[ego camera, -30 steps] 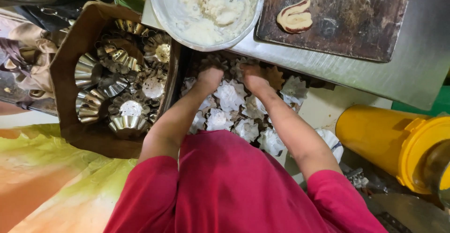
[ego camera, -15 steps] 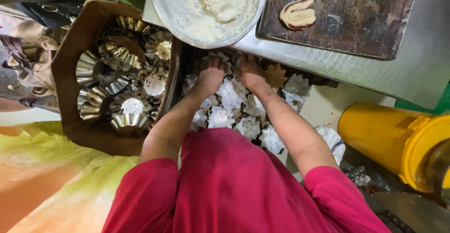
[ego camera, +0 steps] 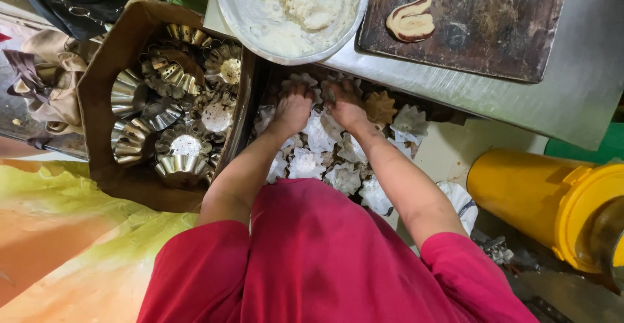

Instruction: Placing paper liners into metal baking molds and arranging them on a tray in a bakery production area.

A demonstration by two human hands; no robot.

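the fingers [ego camera: 300,93] of the left hand [ego camera: 292,110] and of the right hand [ego camera: 344,105] are spread and pressed down among the filled fluted moulds [ego camera: 325,151]; whether they pinch any one mould i cannot tell, the tips are buried. since a second ago both hands have crept a little further up the heap, toward the edge of the counter [ego camera: 572,82], and stay close together, so the work reads as still sorting or pressing in the same pile, nothing lifted out yet. the filled moulds lie in a low tray under the counter's lip, white filling showing in most, one brown star-shaped one [ego camera: 379,107] just beside the right hand. to the left a cardboard box [ego camera: 110,56] holds empty metal moulds [ego camera: 156,112], a few smeared white. above, a steel bowl [ego camera: 229,12] carries white dough; a dark baking tray [ego camera: 481,30] bears shaped pastry [ego camera: 411,21]. a yellow tub [ego camera: 546,196] lies at the right.
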